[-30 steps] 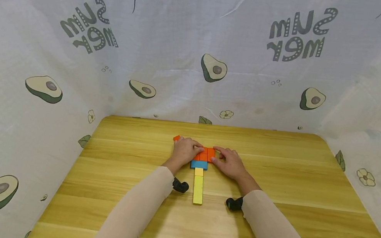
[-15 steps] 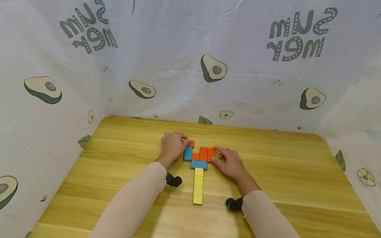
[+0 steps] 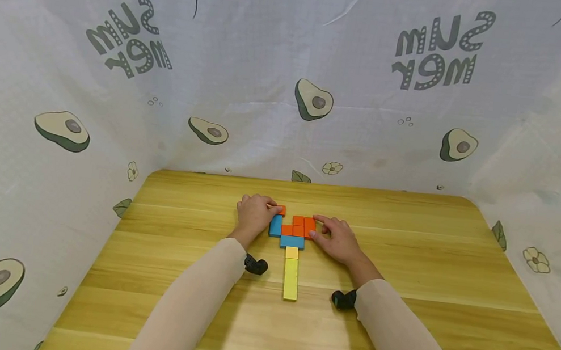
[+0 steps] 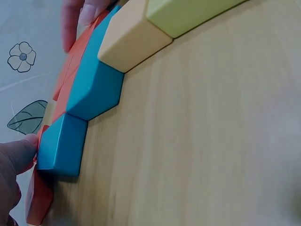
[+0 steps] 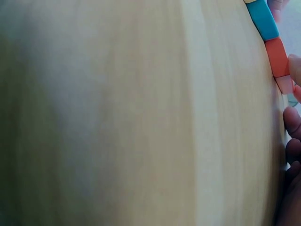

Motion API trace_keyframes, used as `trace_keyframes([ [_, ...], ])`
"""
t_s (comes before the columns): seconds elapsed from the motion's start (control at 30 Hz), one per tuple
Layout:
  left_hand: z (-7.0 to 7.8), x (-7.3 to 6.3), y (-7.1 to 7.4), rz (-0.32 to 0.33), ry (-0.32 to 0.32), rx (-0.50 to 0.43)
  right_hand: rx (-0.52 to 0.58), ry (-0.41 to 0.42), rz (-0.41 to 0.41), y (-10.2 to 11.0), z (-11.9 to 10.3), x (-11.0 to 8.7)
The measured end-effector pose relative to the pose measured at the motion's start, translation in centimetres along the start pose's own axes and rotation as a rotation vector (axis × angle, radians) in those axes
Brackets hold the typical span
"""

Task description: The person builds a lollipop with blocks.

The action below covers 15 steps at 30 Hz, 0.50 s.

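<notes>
Orange, blue and yellow toy blocks lie joined flat on the wooden table. My left hand (image 3: 254, 216) pinches a small orange block (image 3: 282, 210) at the upper left, just behind an upright blue block (image 3: 275, 226); in the left wrist view its thumb (image 4: 29, 140) meets the orange behind that blue block. My right hand (image 3: 339, 239) has thumb and index finger on the tall orange block (image 3: 310, 228) at the right end. Between the hands are smaller orange blocks (image 3: 298, 221), with a wide blue block (image 3: 292, 242) below them. The left hand partly hides its block.
A short yellow block (image 3: 291, 252) and a long yellow block (image 3: 291, 279) form a stem toward me. Another orange block (image 4: 39, 197) lies beside the left hand. The wooden table (image 3: 397, 335) is backed by a printed cloth (image 3: 272, 54).
The left hand has moved left from over the orange blocks to the upper left, uncovering the upright blue block; it then stays nearly still. My right hand has barely moved.
</notes>
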<state>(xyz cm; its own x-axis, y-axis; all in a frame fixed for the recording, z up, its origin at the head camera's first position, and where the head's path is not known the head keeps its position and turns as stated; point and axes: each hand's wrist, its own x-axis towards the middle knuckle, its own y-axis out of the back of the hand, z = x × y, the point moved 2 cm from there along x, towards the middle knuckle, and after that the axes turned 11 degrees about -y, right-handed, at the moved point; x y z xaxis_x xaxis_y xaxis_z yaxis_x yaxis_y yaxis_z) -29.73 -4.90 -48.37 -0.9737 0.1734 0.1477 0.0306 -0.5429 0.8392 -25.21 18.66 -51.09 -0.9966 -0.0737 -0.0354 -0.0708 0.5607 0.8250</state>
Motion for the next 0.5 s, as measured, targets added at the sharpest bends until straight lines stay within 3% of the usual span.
trace_keyframes([
  [0.3, -0.3, 0.3, -0.2, -0.007, -0.011, -0.012, 0.002, 0.015, 0.005, 0.1, -0.2, 0.0],
  [0.5, -1.2, 0.6, 0.2, -0.124, -0.101, 0.018, 0.002, 0.007, 0.007, 0.2, -0.1, -0.1],
])
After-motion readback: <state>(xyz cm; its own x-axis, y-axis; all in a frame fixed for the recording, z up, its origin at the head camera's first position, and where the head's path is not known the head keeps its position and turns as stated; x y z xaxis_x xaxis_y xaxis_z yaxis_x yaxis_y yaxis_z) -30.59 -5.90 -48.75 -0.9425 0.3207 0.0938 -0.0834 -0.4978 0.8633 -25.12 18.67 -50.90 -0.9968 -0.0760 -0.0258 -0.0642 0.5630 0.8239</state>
